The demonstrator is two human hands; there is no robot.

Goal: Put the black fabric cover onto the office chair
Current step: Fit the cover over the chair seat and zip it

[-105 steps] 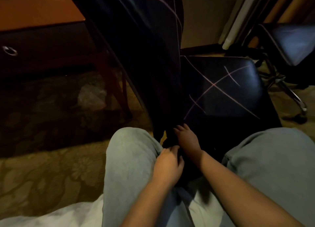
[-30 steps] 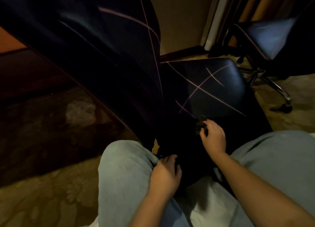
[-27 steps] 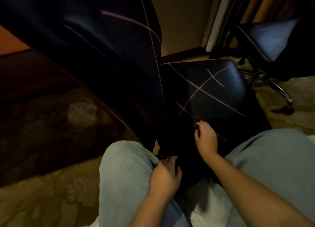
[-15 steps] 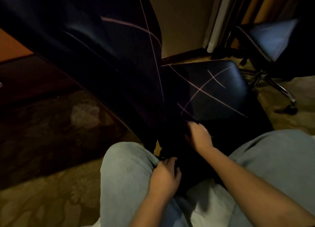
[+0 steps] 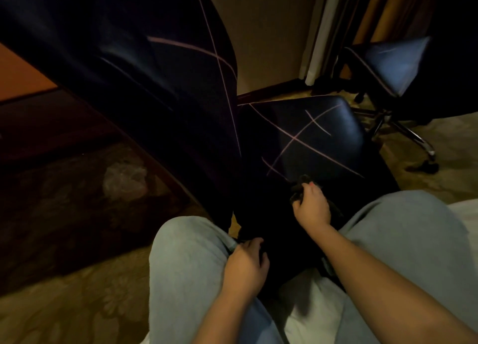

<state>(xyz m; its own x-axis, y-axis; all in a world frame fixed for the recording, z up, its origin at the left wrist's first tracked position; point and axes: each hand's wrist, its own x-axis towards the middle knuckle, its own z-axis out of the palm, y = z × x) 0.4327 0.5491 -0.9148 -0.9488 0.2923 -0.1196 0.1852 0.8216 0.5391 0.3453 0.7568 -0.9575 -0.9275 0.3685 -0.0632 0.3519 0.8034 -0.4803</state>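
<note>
Head cam — L hand [image 5: 245, 266], R hand [image 5: 311, 205] both grip black cover [image 5: 310, 136].

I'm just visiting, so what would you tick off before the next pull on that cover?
1. Right hand grips a bunch of the black fabric cover at the seat's near edge: ok.
2. Left hand grips dark cloth beside the knee: ok.
3. Backrest covered: ok.
4. Seat top covered and smooth: ok.
5. Near edge pulled taut: not ok, fabric bunched.
6. Hem under the seat: cannot tell, hidden.
</note>
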